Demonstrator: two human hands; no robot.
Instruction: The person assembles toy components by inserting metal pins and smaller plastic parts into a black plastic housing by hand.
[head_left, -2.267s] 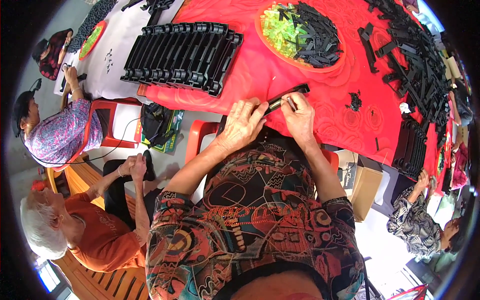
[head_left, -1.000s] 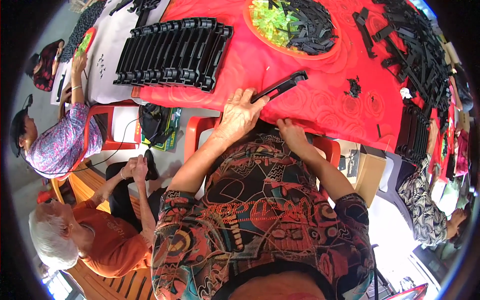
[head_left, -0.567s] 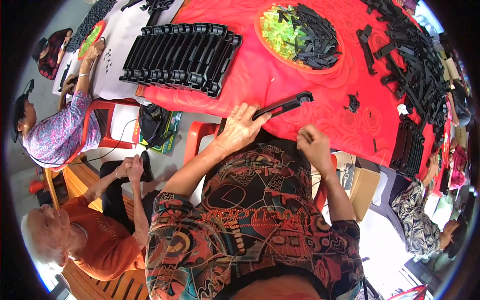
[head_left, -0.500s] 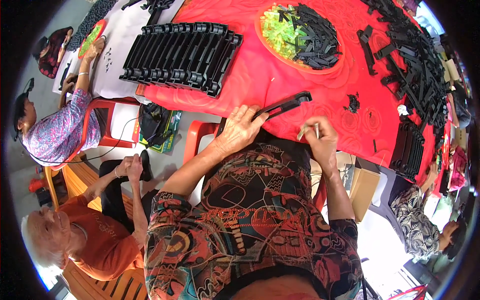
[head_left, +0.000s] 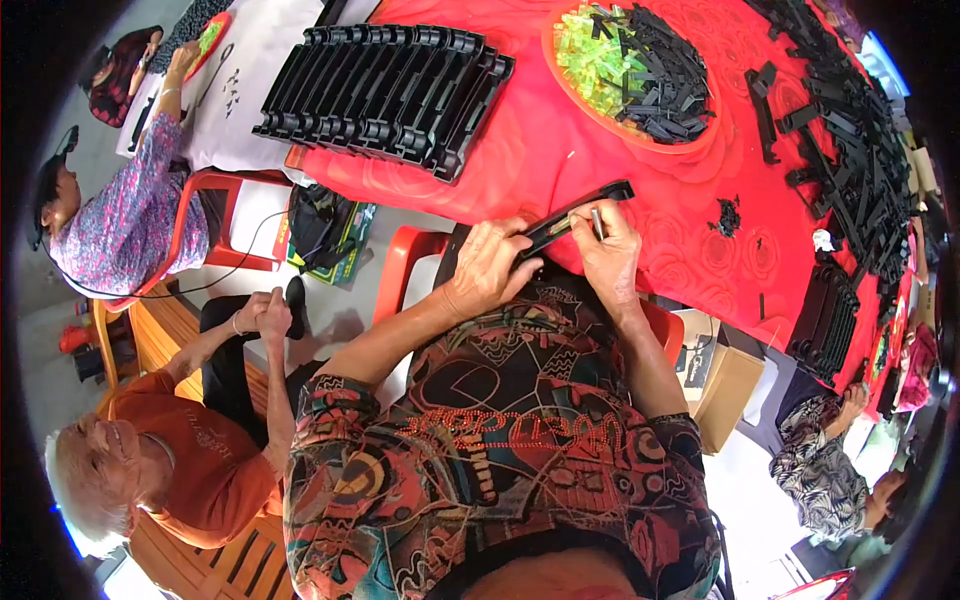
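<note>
My left hand (head_left: 490,262) is closed on one end of a long black plastic part (head_left: 617,191), whose far end rests over the red cloth at the table's near edge. My right hand (head_left: 609,258) is closed around a slim metal rod-like tool (head_left: 597,222). Its fingertips meet the middle of the black part, where a small yellow-green piece shows. Whether that piece lies in the part or between my fingers I cannot tell. Ahead lies a row of similar black parts (head_left: 385,95). An orange-rimmed tray (head_left: 640,145) holds loose yellow-green and black pieces.
Loose black parts (head_left: 850,150) are heaped along the right, near a stacked row (head_left: 823,318). Small black bits (head_left: 727,217) lie on the red cloth (head_left: 540,120). A red chair (head_left: 405,265) stands left of me. A seated person in orange (head_left: 195,455) is at the left.
My right hand has moved left and up onto the black part, bringing the tool with it. My left hand keeps its hold. The whole view has shifted slightly.
</note>
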